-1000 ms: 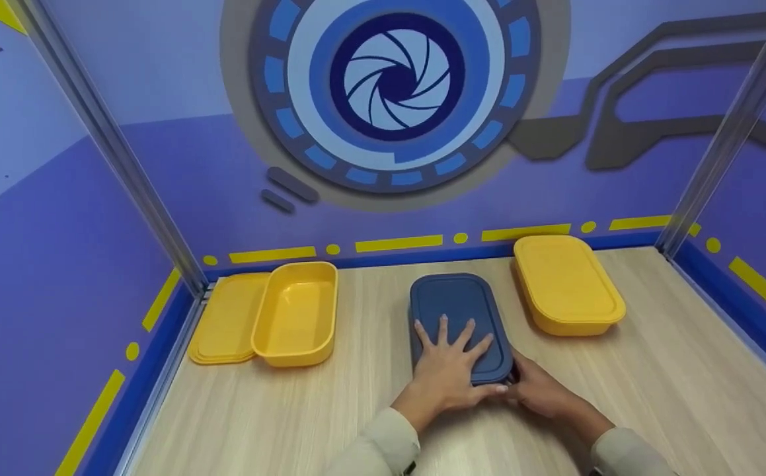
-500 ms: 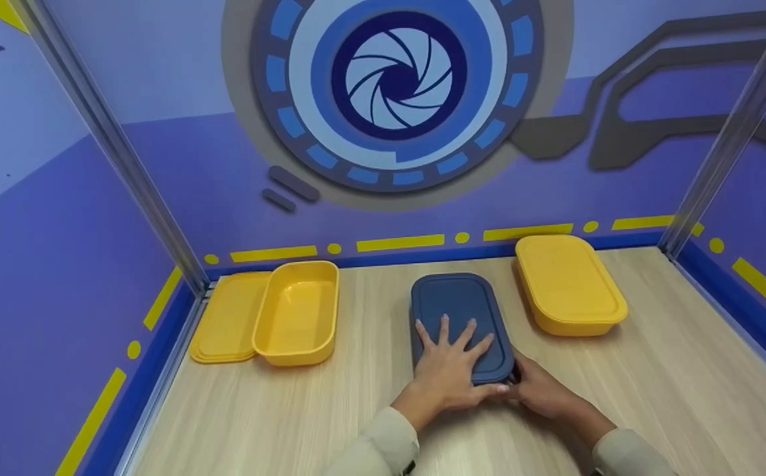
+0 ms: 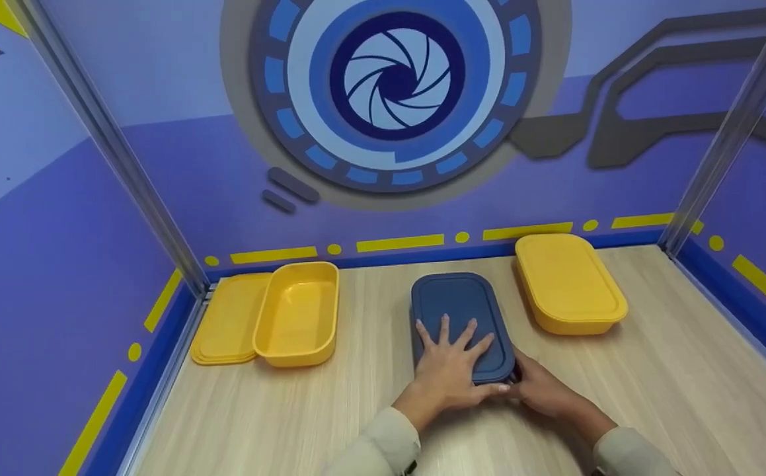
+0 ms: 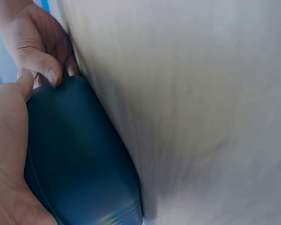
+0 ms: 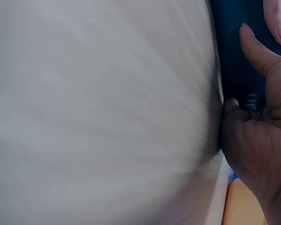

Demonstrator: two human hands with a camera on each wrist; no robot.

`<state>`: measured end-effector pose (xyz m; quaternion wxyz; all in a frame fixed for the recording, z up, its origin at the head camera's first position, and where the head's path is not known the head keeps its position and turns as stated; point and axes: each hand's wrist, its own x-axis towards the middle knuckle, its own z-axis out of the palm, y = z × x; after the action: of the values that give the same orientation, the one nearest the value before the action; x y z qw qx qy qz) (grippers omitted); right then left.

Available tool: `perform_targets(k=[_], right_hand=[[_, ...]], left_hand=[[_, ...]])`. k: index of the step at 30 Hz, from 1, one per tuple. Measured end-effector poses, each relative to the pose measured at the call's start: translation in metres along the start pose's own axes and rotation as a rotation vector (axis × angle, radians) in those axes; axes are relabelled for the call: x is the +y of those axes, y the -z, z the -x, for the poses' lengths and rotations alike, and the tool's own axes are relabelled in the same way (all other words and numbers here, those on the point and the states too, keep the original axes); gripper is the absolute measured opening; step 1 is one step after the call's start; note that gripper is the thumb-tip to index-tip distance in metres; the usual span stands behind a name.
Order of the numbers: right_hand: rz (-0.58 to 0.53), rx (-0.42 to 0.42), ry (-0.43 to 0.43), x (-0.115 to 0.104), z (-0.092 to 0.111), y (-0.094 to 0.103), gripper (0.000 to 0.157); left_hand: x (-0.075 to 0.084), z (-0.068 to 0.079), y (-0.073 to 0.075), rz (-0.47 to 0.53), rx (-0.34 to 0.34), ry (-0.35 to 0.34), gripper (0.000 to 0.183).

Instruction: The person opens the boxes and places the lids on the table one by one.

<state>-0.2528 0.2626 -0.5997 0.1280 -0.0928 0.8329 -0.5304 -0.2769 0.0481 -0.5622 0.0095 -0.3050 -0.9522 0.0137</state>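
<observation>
A dark blue lidded food container sits on the wooden table in front of me. My left hand lies on the near half of its lid with the fingers spread, the thumb pointing toward the near right corner. At that corner my right hand holds the container, its fingers partly hidden by the side wall. In the right wrist view, the right thumb lies along the near wall while the other fingers curl at the corner. The left wrist view shows the container's smooth near wall between both hands.
An open yellow container stands at the left, leaning over the edge of a flat yellow lid. Toward the back right is a closed yellow container. Printed panels with metal posts border the table.
</observation>
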Motion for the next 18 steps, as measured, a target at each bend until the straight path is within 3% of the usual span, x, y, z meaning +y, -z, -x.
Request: perform_targets(k=[18], right_hand=[[-0.026,-0.009,-0.004,-0.0008,-0.0005,-0.0010,0.115]], left_hand=[[0.0003,-0.0001,-0.0021,-0.034,0.027,-0.006,0.096]])
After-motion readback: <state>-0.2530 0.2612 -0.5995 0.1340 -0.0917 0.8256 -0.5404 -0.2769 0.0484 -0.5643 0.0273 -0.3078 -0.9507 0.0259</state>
